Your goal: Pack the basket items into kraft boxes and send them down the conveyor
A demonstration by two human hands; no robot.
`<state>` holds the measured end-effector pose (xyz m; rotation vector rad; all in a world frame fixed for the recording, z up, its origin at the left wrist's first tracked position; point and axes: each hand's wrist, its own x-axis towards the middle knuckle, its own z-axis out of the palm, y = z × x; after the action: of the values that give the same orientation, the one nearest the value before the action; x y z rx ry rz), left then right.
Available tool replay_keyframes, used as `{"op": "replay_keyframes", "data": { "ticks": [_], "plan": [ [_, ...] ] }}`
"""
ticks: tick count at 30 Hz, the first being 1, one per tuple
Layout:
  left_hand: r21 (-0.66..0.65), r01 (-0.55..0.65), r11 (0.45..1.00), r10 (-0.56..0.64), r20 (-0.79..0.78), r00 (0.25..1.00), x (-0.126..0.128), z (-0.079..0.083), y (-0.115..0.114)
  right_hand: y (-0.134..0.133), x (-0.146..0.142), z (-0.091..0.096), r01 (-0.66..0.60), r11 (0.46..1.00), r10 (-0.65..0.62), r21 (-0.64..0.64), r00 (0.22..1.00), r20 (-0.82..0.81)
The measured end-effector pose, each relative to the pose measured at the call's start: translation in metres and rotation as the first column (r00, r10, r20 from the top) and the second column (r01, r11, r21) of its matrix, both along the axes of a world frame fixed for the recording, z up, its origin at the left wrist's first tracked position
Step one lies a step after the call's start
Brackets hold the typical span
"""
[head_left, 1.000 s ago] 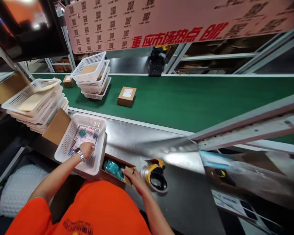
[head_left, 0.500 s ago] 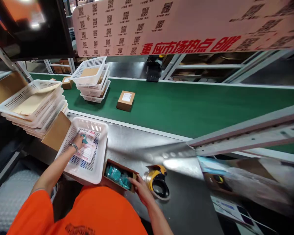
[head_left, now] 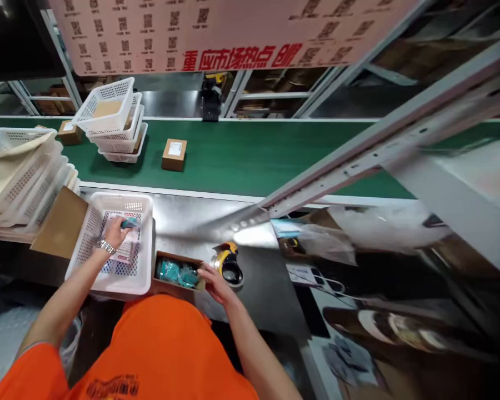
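My left hand [head_left: 115, 233] is inside a white plastic basket [head_left: 144, 266], closed on a small teal packet [head_left: 130, 223]. Under it, a white and pink printed paper [head_left: 127, 250] lies on the basket's mesh floor. Right of the basket stands an open cardboard box [head_left: 178, 256] with several teal plastic-wrapped packets [head_left: 173, 272] in it. My right hand [head_left: 214, 283] grips the box's right end, thumb and fingers at its edge. Just beyond that hand, a yellow and black tape dispenser [head_left: 229, 264] sits on the metal table.
Behind the metal table [head_left: 183, 216] runs a green conveyor belt [head_left: 233, 155] carrying a small labelled carton [head_left: 174, 155] and stacked white baskets [head_left: 116, 139]. More stacked baskets [head_left: 29, 183] stand at left, beside a cardboard flap [head_left: 62, 222]. A metal post [head_left: 337, 161] slants across the right.
The view has swung to the right, so everything appears further left. My left hand has lifted slightly off the paper with the teal packet. My right hand stays at the box's end.
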<state>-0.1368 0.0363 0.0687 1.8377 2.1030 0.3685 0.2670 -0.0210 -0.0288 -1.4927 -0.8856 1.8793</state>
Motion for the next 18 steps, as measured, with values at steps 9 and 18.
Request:
{"op": "replay_keyframes", "data": {
  "ticks": [9, 18],
  "plan": [
    [-0.393, 0.401, 0.827, -0.361, 0.175, 0.916, 0.188, -0.014, -0.051, 0.002, 0.008, -0.005, -0.044, 0.998, 0.035, -0.052, 0.987, -0.159],
    [-0.425, 0.353, 0.833, -0.439, -0.121, 0.891, 0.196, -0.001, -0.065, -0.001, 0.009, -0.008, -0.032, 0.999, 0.038, 0.026, 0.962, -0.269]
  ]
}}
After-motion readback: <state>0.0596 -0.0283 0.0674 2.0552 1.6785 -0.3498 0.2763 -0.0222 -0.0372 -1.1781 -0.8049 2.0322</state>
